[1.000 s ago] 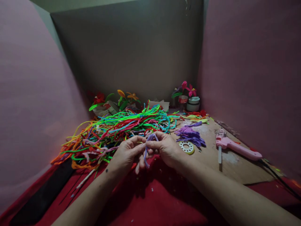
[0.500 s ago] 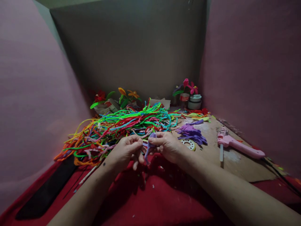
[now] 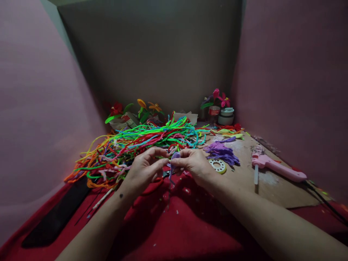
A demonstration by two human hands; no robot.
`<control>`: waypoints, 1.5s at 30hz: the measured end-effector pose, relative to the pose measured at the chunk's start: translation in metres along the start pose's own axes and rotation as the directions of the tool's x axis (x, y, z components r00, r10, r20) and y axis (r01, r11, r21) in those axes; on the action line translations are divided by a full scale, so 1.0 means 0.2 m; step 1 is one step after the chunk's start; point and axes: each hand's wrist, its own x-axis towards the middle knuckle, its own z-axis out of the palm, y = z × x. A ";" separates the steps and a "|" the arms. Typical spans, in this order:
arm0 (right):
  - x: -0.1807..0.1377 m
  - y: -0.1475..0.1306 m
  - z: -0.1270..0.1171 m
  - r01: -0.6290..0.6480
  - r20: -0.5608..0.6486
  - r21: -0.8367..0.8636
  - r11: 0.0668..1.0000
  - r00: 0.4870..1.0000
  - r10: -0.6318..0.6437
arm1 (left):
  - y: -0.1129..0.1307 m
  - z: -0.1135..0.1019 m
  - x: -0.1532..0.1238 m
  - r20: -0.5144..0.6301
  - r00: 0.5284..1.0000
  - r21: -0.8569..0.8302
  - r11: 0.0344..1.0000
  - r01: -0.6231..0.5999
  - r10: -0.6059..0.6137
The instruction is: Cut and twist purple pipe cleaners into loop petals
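Between my two hands is a purple pipe-cleaner petal (image 3: 175, 156), with a thin purple tail hanging below it. My right hand (image 3: 193, 164) pinches it with the thumb against the fingers. From the other side, my left hand (image 3: 146, 166) has its thumb and forefinger tips close together at the petal's left edge; the exact contact is too small to make out. Under my left hand lie scissors (image 3: 152, 187) with red handles, partly hidden by the fingers. A large heap of many-coloured pipe cleaners (image 3: 152, 136) sits just beyond both hands.
On the cardboard (image 3: 282, 194) at the right lie purple pieces (image 3: 222, 152), a white ring with holes (image 3: 217, 165) and a pink glue gun (image 3: 277, 167) with its cord. Pipe-cleaner flowers (image 3: 220, 98) and a jar (image 3: 226, 116) stand behind. A black flat object (image 3: 56, 215) lies left.
My left hand's fingers have spread and lifted from a closer curl, uncovering the scissors below. The petal stays in my right hand, and the view has shifted slightly.
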 end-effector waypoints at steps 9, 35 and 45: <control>-0.01 0.00 -0.01 0.005 -0.038 0.075 0.997 0.999 -0.002 | -0.01 0.04 -0.02 0.190 0.973 -0.025 0.990 0.142 -0.134; -0.08 -0.04 0.06 0.006 0.104 -0.216 0.976 0.994 0.017 | 0.00 -0.03 -0.02 0.091 0.995 -0.257 0.964 0.066 -0.043; -0.08 -0.04 0.06 0.031 0.191 -0.256 0.966 0.981 0.020 | 0.03 -0.04 -0.03 0.052 0.994 -0.048 0.994 0.100 -0.098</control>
